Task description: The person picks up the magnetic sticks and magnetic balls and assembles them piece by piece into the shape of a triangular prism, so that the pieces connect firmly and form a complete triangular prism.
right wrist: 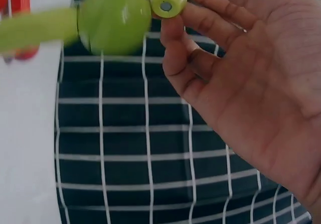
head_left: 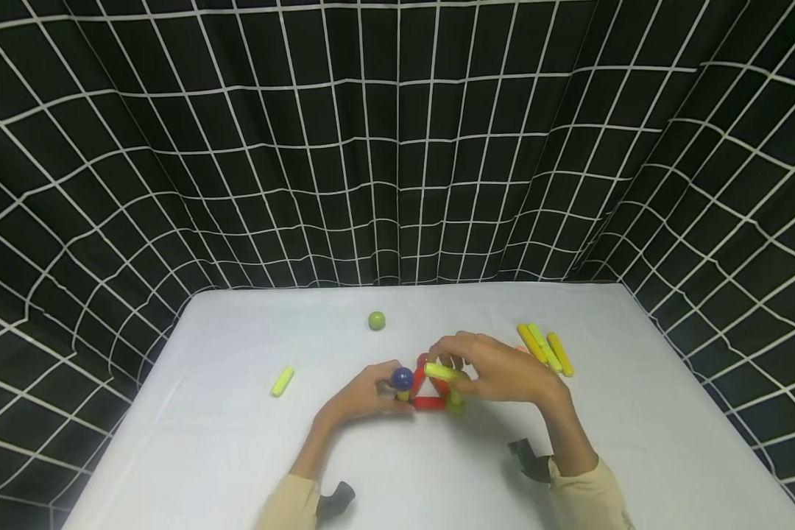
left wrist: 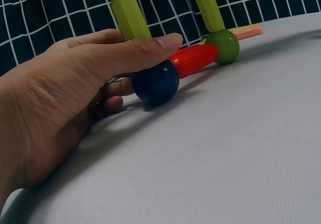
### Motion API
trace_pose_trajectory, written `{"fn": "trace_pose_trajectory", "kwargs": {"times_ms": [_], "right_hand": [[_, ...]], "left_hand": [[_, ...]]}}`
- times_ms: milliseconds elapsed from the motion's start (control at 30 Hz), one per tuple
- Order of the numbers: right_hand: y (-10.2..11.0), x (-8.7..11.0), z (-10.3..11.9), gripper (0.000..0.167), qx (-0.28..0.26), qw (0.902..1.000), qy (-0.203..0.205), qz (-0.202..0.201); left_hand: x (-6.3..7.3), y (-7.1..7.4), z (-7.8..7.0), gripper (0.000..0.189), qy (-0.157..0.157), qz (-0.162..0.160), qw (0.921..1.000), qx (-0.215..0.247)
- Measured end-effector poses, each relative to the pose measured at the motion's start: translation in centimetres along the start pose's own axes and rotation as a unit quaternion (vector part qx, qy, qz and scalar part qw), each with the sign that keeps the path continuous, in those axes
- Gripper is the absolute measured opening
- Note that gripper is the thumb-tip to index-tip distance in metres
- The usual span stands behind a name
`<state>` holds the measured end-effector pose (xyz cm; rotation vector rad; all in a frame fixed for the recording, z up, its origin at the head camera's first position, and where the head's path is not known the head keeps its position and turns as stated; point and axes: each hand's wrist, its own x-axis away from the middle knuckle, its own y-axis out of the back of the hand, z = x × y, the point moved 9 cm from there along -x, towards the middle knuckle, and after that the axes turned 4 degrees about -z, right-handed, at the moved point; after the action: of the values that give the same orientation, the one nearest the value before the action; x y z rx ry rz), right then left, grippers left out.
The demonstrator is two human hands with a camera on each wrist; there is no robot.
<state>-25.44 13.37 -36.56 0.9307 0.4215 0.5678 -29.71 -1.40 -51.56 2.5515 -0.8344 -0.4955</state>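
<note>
A triangle of red magnetic rods point(head_left: 429, 403) lies on the table, with a red ball point(head_left: 423, 360) at its far corner. At the near left corner, my left hand point(head_left: 364, 394) grips a lower blue ball point(left wrist: 156, 83) and the foot of an upright yellow-green rod point(left wrist: 130, 15). Another blue ball point(head_left: 402, 379) tops that rod. Another yellow-green rod stands on the green ball point(left wrist: 226, 47) at the near right corner. Above this corner, my right hand point(head_left: 503, 368) pinches a separate yellow-green rod point(head_left: 440, 372); a grey magnet shows in its end in the right wrist view.
A loose green ball point(head_left: 377, 320) lies farther back, and a short yellow-green rod point(head_left: 282, 381) lies to the left. To the right are several rods, including a yellow rod point(head_left: 560, 355) and a yellow-green rod point(head_left: 545, 347). Gridded black cloth point(head_left: 397, 147) surrounds the white table point(head_left: 238, 442).
</note>
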Motion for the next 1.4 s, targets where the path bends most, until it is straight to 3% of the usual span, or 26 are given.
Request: {"fn": "trace_pose_trajectory", "kwargs": {"times_ms": [167, 600, 1033, 1400], "right_hand": [[-1.9, -0.6, 1.4, 0.031, 0.004, 0.9994, 0.012, 0.032], [-2.2, -1.2, 2.3, 0.027, 0.11, 0.9928, 0.047, 0.012], [-2.4, -0.7, 0.6, 0.026, 0.098, 0.9944, 0.013, 0.038], [-2.5, -0.7, -0.2, 0.027, 0.054, 0.9966, -0.015, 0.062]], "left_hand": [[0.2, 0.0, 0.2, 0.029, 0.002, -0.001, 0.9999, 0.012], [-0.1, 0.2, 0.1, 0.027, 0.003, 0.003, 1.0, -0.007], [0.0, 0.0, -0.1, 0.026, -0.008, 0.009, 0.9999, -0.005], [0.0, 0.1, -0.2, 0.024, -0.008, 0.005, 1.0, -0.001]]}}
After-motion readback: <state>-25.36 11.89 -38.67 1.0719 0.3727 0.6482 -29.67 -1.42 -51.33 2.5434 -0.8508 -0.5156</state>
